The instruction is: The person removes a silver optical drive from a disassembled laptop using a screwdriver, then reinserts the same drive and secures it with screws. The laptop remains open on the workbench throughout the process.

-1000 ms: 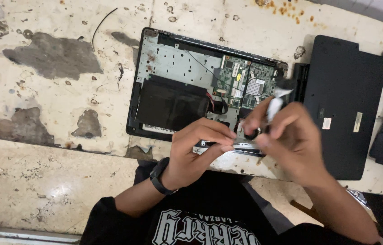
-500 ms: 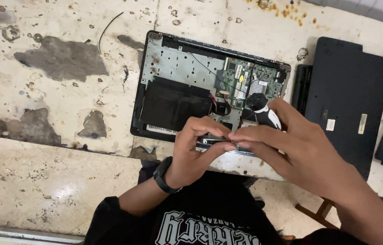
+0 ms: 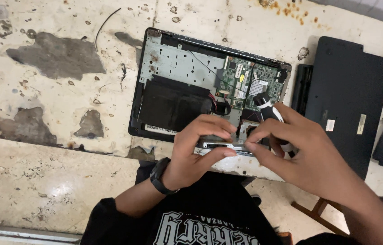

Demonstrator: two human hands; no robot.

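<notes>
Stained worktable (image 3: 42, 181) held an opened laptop (image 3: 178, 90); both hands pinched a flat metal drive (image 3: 221, 146) lying crosswise at its near edge, left hand (image 3: 196, 149) and right hand (image 3: 305, 159) closed on either end

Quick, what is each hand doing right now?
Left hand: fingers closed on the flat silver part at the laptop's near edge.
Right hand: pinching that part too, with a black-and-white tool tucked in it.

A worn, stained worktop (image 3: 42, 90) is filling the view; what may be a wooden stool leg (image 3: 314, 213) is showing below.
</notes>
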